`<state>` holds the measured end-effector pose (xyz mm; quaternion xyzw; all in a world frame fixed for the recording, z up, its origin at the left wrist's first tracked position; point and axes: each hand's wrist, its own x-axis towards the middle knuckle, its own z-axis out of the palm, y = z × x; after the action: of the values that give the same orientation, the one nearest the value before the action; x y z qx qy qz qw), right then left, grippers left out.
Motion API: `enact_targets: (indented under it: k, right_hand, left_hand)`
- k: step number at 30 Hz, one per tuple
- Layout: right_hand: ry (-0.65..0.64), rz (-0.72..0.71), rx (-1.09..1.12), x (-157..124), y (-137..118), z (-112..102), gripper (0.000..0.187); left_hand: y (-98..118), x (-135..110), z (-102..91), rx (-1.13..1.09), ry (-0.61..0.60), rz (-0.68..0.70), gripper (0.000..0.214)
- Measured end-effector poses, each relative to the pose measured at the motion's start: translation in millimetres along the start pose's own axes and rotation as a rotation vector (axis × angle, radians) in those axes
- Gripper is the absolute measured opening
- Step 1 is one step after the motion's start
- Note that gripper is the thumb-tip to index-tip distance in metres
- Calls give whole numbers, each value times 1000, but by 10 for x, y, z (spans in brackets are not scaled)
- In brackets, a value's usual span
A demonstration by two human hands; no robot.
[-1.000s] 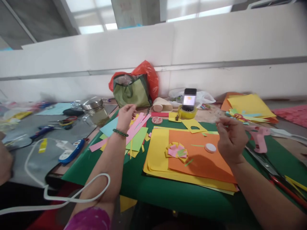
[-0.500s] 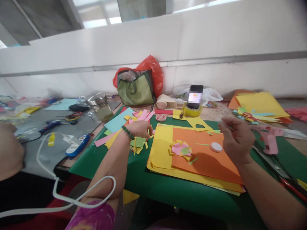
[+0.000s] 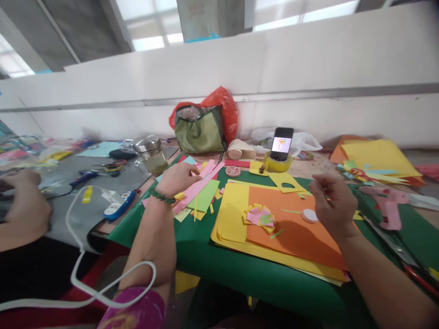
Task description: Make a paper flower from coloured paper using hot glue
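My left hand (image 3: 178, 179), wearing a green bead bracelet, bends over a pile of coloured paper scraps. Its curled fingers close on pink paper strips (image 3: 202, 183), which lie across a green paper piece (image 3: 208, 195). My right hand (image 3: 334, 203) is raised at the right side of an orange sheet (image 3: 288, 237), thumb and fingers pinched together; whatever is between them is too small to make out. A layered pink and yellow paper flower (image 3: 259, 216) with a green piece in its middle lies on the sheet. Beside my right hand is a white round lid (image 3: 309, 215).
A pink glue gun (image 3: 387, 205) and large scissors (image 3: 399, 251) lie at the right. Behind are a phone (image 3: 281, 144) against a tape roll (image 3: 279, 163), a green bag (image 3: 199, 130) and a glass jar (image 3: 151, 157). At left, another person's arm (image 3: 27, 205) and a white cable (image 3: 77, 269).
My left hand has moved left and deeper into the scraps, and the pink strips have shifted over the green piece. My right hand stays pinched in nearly the same place.
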<state>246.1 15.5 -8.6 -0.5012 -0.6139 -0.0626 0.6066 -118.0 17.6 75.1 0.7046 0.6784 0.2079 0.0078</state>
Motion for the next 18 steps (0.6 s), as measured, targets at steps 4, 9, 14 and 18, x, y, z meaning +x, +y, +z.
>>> enact_targets:
  k: [4,9,14,18]
  right_hand:
    - [4,-28,-18,-6,0,-5,15]
    - [-30,-13,-9,-34,15,-8,16]
    - [-38,-33,14,-60,-18,10,15]
    - [-34,-45,38,-44,-35,13,15]
  left_hand:
    - [-71,-246,-159,181,64,-83,12]
    - [-121,-617,-254,358,-68,-185,22]
    - [-55,-989,20,387,-250,-100,18]
    - [-14,-1139,306,487,-320,-76,23]
